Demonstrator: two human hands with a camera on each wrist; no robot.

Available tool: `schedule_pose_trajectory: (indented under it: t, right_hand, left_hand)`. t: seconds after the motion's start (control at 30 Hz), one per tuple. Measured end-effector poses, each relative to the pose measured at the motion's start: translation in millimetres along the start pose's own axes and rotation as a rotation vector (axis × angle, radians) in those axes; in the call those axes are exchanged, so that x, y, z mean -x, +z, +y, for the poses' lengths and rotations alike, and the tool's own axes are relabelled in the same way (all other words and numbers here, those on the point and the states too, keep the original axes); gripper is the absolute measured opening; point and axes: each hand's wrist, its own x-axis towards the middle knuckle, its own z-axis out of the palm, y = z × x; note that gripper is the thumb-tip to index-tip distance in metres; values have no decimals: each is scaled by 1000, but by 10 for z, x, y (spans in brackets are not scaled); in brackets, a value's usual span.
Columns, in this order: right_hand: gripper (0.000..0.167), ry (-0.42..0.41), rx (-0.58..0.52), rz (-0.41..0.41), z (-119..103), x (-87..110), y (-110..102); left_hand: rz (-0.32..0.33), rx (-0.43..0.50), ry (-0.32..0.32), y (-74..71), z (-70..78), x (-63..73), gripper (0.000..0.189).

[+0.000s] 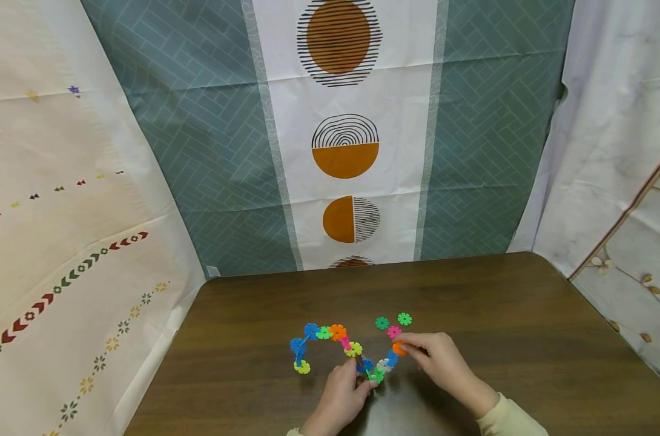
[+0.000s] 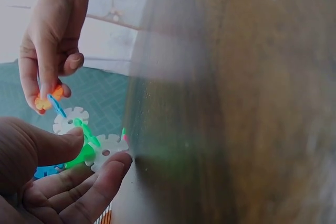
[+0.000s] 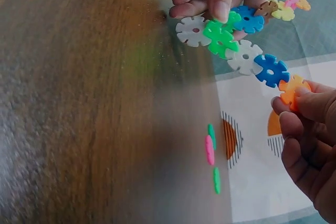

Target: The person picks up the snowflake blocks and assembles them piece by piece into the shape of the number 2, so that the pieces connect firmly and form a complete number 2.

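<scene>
A chain of notched plastic discs, linked edge to edge in several colours, is held above the table by both hands. My left hand (image 1: 342, 390) pinches the chain near its green discs (image 3: 220, 39), thumb on top, beside a white disc (image 2: 106, 152). With thumb and fingertips my right hand (image 1: 443, 362) grips the orange disc (image 3: 293, 91) at the chain's right end. That disc joins a blue disc (image 3: 271, 71), then another white disc (image 3: 244, 57). Leftward the chain bends through a yellow disc (image 1: 353, 349) and an orange one (image 1: 338, 332) to a yellow disc (image 1: 302, 367) at its far end.
Loose discs lie on the brown wooden table (image 1: 243, 315) just beyond my right hand: a dark green disc (image 1: 382, 323), a bright green disc (image 1: 404, 318) and a pink disc (image 1: 394, 332). Patterned cloth (image 1: 226, 151) hangs behind the table, with further cloths at both sides.
</scene>
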Motion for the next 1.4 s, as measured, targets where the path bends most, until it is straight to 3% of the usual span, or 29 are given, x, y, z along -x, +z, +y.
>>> schedule_pose_trajectory:
  t: [0.3,0.53,1.0,1.2,1.4]
  right_hand:
    - [20,-110,118,57,10,-18,33]
    - [21,-95,93,32,32,-16,23]
    - [21,-95,21,-23,74,-10,21]
    - [23,-83,43,-43,56,-18,19]
    - [22,-129,96,-41,-9,-49,17]
  left_hand:
    - [15,-38,-32,1,22,9,21]
    - [34,-81,-28,11,42,11,23]
    - [22,-70,-33,15,31,-10,22]
    - [24,-69,-39,23,19,-9,23]
    - [26,-55,-47,35,17,-5,24]
